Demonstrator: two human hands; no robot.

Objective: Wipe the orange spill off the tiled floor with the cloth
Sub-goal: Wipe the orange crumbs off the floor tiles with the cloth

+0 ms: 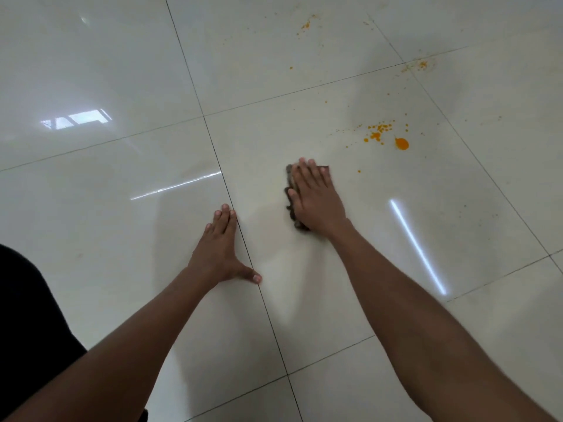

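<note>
A brown cloth lies flat on the glossy white tiled floor, mostly hidden under my right hand, which presses on it with fingers spread. An orange spill of one blob and several small drops sits on the same tile, up and to the right of the cloth, apart from it. More orange specks lie farther away, and another patch of specks sits on a grout line. My left hand rests palm-down on the floor to the left, holding nothing.
Dark grout lines cross the floor. Bright window and lamp reflections streak the tiles. A dark piece of my clothing fills the lower left corner.
</note>
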